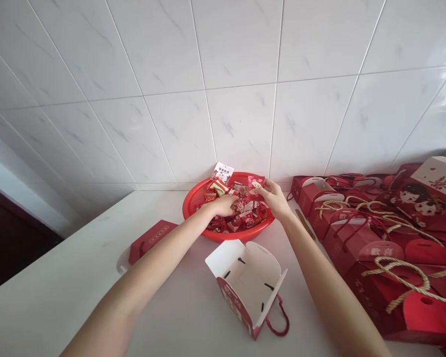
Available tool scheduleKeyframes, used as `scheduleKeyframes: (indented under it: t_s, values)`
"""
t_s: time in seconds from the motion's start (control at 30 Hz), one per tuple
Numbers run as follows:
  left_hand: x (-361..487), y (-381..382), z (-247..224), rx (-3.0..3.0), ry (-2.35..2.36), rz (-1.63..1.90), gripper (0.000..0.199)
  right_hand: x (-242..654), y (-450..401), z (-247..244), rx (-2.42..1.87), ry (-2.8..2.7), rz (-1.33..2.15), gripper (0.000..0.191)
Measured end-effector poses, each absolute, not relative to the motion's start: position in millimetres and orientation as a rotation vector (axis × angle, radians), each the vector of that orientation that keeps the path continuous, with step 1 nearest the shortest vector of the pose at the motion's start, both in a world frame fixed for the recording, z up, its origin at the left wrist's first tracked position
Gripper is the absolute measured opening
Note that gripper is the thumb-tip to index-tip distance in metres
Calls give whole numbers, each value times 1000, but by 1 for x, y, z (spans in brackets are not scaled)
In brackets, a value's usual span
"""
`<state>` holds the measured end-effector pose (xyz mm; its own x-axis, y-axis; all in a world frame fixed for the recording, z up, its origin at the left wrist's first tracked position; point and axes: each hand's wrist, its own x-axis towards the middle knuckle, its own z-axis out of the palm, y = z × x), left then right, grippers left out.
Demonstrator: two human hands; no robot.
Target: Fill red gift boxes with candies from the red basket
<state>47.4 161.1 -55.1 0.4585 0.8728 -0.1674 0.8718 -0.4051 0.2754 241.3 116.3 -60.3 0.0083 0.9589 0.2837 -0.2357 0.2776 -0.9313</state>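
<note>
A red plastic basket (192,208) full of small wrapped candies (246,219) stands against the wall. My left hand (225,205) reaches down into the candies, its fingertips hidden among the wrappers. At the basket's right rim, my right hand (274,197) pinches a red candy packet (255,183) between thumb and fingers. In front of the basket sits a red and white gift box (250,277), its flaps open, with black cord ends showing inside and a dark red cord handle at its side.
Several closed red gift boxes (360,243) with rope handles crowd the right side. A flat red box (150,239) lies left of the basket, behind my left forearm. A white printed card (223,172) leans at the basket's back. The tiled wall (241,129) bounds the table.
</note>
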Motion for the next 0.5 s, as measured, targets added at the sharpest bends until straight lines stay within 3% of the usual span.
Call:
scheduleKeyframes:
  t_s: [0.27, 0.37, 0.5]
  values:
    - [44, 162, -53, 2305, 1422, 236, 57, 242, 116, -62, -793, -1227, 1067, 43]
    - [44, 163, -46, 2244, 1315, 505, 40, 242, 116, -61, -803, -1263, 1048, 43]
    - [45, 164, -38, 2104, 1180, 958, 37, 242, 114, -59, -799, -1287, 1047, 42]
